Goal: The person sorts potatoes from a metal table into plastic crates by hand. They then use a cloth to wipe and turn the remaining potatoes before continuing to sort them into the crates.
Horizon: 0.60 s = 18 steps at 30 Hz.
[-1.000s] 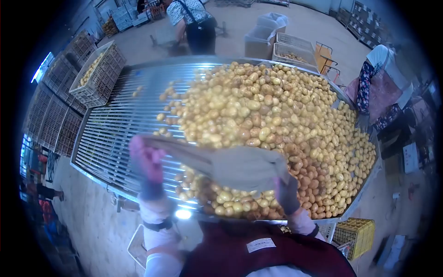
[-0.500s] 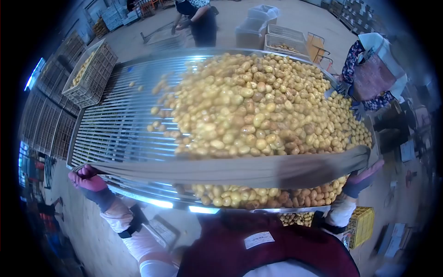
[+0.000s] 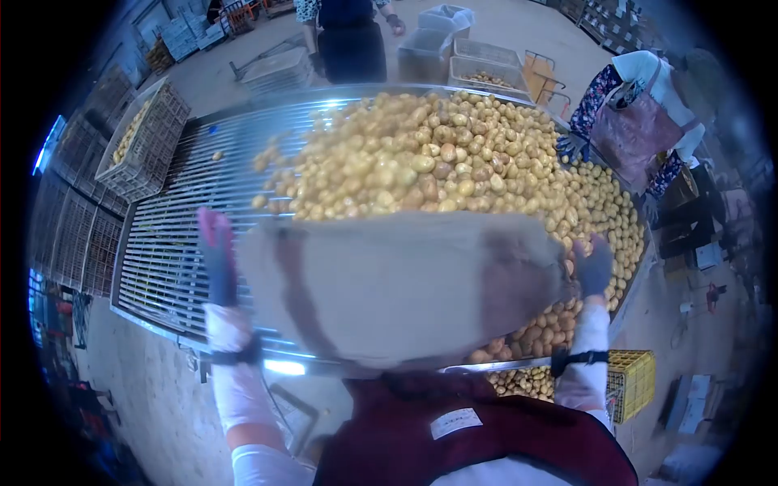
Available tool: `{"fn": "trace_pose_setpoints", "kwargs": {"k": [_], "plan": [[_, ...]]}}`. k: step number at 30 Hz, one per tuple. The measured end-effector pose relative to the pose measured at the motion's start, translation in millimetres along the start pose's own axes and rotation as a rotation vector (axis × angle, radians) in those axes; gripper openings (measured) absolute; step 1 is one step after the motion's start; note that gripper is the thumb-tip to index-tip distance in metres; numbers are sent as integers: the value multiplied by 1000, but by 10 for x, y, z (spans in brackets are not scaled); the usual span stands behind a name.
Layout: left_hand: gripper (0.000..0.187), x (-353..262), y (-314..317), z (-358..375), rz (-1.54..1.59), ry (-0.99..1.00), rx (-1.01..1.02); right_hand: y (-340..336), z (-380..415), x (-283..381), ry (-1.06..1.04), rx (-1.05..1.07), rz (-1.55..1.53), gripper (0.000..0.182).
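A broad metal table [image 3: 162, 251] with a slatted, silvery top filled most of the view, its bare slats running along the left side. A wide heap of rounded, yellow-to-brown produce that looked like potatoes [image 3: 486, 162] covered the middle and right of it, blurred toward its left edge. In front of the heap, a large piece of grey-brown fabric with darker brown patches [image 3: 373, 292] hung spread between the person's hands, over the near part of the table, hiding the slats and produce behind it. Below it showed the person's maroon vest [image 3: 421, 429]. Tall stacked crates with openwork sides [image 3: 73, 243] stood to the left of the table. At its right end a co-worker in a pinkish apron [image 3: 640, 138] leaned over the heap, one gloved hand [image 3: 573, 147] at the produce; another person in dark clothing [image 3: 350, 49] stood beyond the far edge. A pale openwork crate [image 3: 154, 158] holding more produce sat at the table's far left corner, and a yellow plastic crate [image 3: 636, 385] stood below the near right corner. The left hand [image 3: 217, 255] was raised just beside the fabric's left edge, the right hand [image 3: 596, 267] just beside its right end; blur made it impossible to tell whether either hand's fingers gripped the cloth. Smallest was the white label [image 3: 455, 422] on the vest.
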<state>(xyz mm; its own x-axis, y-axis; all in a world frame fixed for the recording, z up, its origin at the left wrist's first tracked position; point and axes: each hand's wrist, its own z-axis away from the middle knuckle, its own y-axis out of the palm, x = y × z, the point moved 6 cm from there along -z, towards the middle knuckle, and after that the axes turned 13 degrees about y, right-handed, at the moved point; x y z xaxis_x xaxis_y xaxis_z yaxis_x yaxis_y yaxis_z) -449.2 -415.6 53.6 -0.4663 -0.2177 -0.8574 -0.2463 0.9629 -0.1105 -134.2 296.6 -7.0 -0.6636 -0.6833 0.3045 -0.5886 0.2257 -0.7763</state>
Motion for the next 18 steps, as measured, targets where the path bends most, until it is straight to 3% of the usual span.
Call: {"fn": "trace_pose_setpoints", "kwargs": {"k": [2, 4, 6, 8, 9, 10, 12, 13, 16, 18], "plan": [[51, 211, 484, 549, -26, 47, 194, 214, 352, 420, 33, 410, -423, 42], [51, 427, 881, 1106, -53, 97, 398, 202, 783, 884, -120, 369, -395, 38], [56, 81, 1294, 1582, -61, 12, 583, 110, 988, 1387, -298, 378, -44, 34], [60, -13, 1547, 1696, -342, 302, 588, 163, 985, 1470, -355, 349, -49, 35], [62, -34, 1641, 1683, -480, 451, 583, 267, 942, 1388, -323, 315, -226, 37], [64, 46, 1699, 1618, -486, 409, 599, 360, 876, 1285, -295, 277, -404, 40], [69, 194, 1776, 1489, -496, 319, 628, 490, 642, 1208, -66, 491, -405, 44], [69, 291, 1780, 1444, -353, 209, 648, 522, 583, 1154, 53, 601, -402, 46], [65, 625, 1792, 1277, -41, -43, 690, 75, 442, 1900, -189, 813, -365, 48], [61, 811, 1777, 1256, 6, -115, 740, 240, 708, 1889, -449, 622, -299, 48]]}}
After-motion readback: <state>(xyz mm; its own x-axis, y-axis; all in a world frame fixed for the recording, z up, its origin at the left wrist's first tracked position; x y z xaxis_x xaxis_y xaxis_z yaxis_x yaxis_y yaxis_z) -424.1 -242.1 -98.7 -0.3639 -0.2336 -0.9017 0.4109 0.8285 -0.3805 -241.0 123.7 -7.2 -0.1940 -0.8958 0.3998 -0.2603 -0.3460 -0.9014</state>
